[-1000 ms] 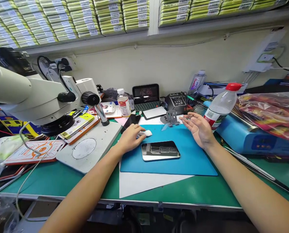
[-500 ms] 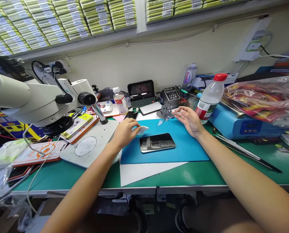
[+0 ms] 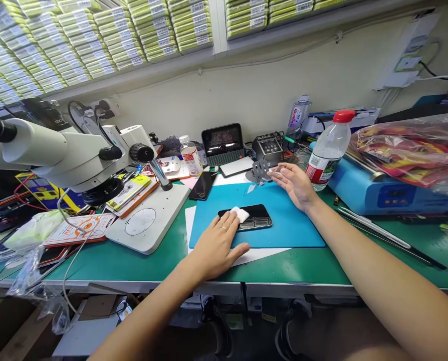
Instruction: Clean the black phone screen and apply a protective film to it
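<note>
My left hand (image 3: 218,243) lies flat with its fingers stretched out, the fingertips pressing a folded white wipe (image 3: 240,214) onto a phone (image 3: 259,218). The phone rests glossy black screen up on a blue mat (image 3: 291,230), its left end partly covered by the hand and wipe. Over the far right of the mat, my right hand (image 3: 295,186) is raised with loosely bent fingers apart. Its fingertips are close to a grey bracket with holes (image 3: 261,171); whether they touch it I cannot tell. A small clear piece of film (image 3: 251,188) lies on the mat below the bracket.
A microscope (image 3: 81,160) stands on the left, with a second dark phone (image 3: 203,185) beside its base. To the right are a red-capped bottle (image 3: 329,150), a blue machine (image 3: 393,188) and long tweezers (image 3: 389,238). A small screen device (image 3: 224,143) stands at the back.
My left hand has come down and toward me, bringing the white wipe from beside the phone onto its screen, and its fingers have flattened. My right hand stays nearly in place.
</note>
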### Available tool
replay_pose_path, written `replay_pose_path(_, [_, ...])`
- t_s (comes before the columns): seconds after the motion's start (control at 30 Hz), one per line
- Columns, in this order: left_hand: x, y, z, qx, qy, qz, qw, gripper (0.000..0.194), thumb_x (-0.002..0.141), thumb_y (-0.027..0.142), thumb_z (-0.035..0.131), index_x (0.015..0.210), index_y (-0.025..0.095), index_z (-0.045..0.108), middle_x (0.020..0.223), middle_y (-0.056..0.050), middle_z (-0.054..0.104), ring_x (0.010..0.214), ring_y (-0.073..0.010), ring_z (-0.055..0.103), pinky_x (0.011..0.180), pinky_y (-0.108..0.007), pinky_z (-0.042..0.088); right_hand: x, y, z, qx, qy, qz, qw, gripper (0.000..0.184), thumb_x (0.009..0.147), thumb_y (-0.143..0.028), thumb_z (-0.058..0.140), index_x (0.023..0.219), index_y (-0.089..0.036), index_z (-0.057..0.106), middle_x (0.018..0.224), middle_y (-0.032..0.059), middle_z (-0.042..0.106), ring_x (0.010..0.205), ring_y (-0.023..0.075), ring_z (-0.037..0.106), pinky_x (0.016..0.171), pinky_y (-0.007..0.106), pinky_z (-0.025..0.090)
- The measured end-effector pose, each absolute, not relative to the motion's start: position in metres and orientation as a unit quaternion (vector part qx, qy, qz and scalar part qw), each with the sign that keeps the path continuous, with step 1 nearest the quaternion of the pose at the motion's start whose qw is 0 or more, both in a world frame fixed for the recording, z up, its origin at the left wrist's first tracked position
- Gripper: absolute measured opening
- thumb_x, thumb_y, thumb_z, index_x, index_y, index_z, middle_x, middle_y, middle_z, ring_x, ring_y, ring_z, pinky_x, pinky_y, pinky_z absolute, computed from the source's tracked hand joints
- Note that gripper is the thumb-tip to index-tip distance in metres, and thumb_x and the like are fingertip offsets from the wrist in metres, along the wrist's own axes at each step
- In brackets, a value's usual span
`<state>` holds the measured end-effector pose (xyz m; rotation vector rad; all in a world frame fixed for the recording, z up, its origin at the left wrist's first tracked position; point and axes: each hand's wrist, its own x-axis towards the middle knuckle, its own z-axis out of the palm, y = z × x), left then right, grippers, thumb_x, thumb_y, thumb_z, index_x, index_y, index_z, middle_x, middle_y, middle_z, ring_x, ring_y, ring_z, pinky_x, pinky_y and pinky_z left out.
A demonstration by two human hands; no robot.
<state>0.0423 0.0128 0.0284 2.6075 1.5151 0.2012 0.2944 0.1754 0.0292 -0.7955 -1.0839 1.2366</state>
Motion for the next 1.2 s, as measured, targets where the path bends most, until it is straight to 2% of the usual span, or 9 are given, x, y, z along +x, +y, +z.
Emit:
replay_pose_path(0.13, [0.042,0.013,0.030,0.851,0.521,0.055,0.028,0.077,0.101,0.064,0.030,0.155,0.008,0.033,0.162,-0.017,0.028,0.153,-0.0303,0.024,0.125,-0.050,0.025,0.297,0.175,0.030,-0.343,-0.468,0.532,0.617,0.037,0.067,-0.044,0.085,0.096,-0.030,0.066,0.099,-0.0020,0.075,0.107,0.0220,0.071,0.112,0.044,0.047])
replay_pose_path(0.33, [0.030,0.008,0.017,0.803,0.593,0.056,0.003,0.074,0.103,0.059,0.028,0.151,0.003,0.037,0.158,-0.023,0.035,0.149,-0.0348,0.032,0.121,-0.053,0.031,0.295,0.177,0.027,-0.344,-0.479,0.527,0.612,0.036,0.070,-0.045,0.083,0.098,-0.030,0.065,0.099,-0.0017,0.073,0.108,0.0217,0.071,0.110,0.042,0.049])
replay_pose_path(0.47, [0.068,0.017,0.015,0.809,0.579,0.102,0.024,0.076,0.103,0.059,0.028,0.151,0.001,0.036,0.160,-0.024,0.031,0.151,-0.0350,0.027,0.122,-0.051,0.029,0.293,0.177,0.029,-0.348,-0.488,0.525,0.605,0.034,0.071,-0.044,0.081,0.097,-0.031,0.064,0.101,-0.0012,0.073,0.108,0.0222,0.071,0.110,0.043,0.048])
replay_pose_path(0.6, [0.115,0.024,0.019,0.833,0.532,0.143,0.054,0.085,0.100,0.068,0.023,0.152,0.002,0.036,0.160,-0.023,0.032,0.151,-0.0330,0.029,0.123,-0.047,0.030,0.294,0.176,0.031,-0.348,-0.486,0.522,0.608,0.033,0.070,-0.044,0.080,0.096,-0.031,0.064,0.099,-0.0014,0.073,0.107,0.0223,0.071,0.111,0.045,0.047])
replay_pose_path(0.73, [0.119,0.018,0.019,0.834,0.529,0.150,0.044,0.087,0.099,0.070,0.023,0.152,0.003,0.037,0.160,-0.021,0.035,0.150,-0.0331,0.031,0.122,-0.045,0.031,0.295,0.175,0.031,-0.346,-0.482,0.523,0.612,0.033,0.069,-0.044,0.082,0.095,-0.031,0.065,0.098,-0.0017,0.074,0.106,0.0225,0.071,0.111,0.045,0.047])
replay_pose_path(0.93, [0.085,0.005,0.016,0.801,0.585,0.118,0.039,0.069,0.105,0.054,0.026,0.150,0.003,0.041,0.158,-0.021,0.038,0.148,-0.0331,0.036,0.120,-0.048,0.033,0.296,0.174,0.030,-0.343,-0.481,0.517,0.620,0.035,0.070,-0.046,0.081,0.097,-0.032,0.064,0.098,-0.0025,0.073,0.107,0.0220,0.071,0.110,0.044,0.048])
replay_pose_path(1.1, [0.119,0.033,0.020,0.822,0.552,0.133,0.040,0.068,0.104,0.052,0.030,0.148,0.002,0.042,0.157,-0.021,0.039,0.148,-0.0343,0.034,0.121,-0.047,0.032,0.295,0.174,0.030,-0.348,-0.489,0.509,0.617,0.038,0.068,-0.046,0.082,0.096,-0.030,0.063,0.097,-0.0011,0.072,0.106,0.0225,0.072,0.106,0.043,0.051])
replay_pose_path(1.2, [0.142,0.051,0.023,0.833,0.538,0.123,0.044,0.060,0.105,0.042,0.029,0.146,0.001,0.045,0.156,-0.021,0.042,0.147,-0.0325,0.036,0.121,-0.044,0.031,0.296,0.173,0.031,-0.351,-0.489,0.509,0.615,0.037,0.069,-0.048,0.081,0.096,-0.031,0.062,0.096,-0.0015,0.073,0.106,0.0226,0.071,0.107,0.043,0.050])
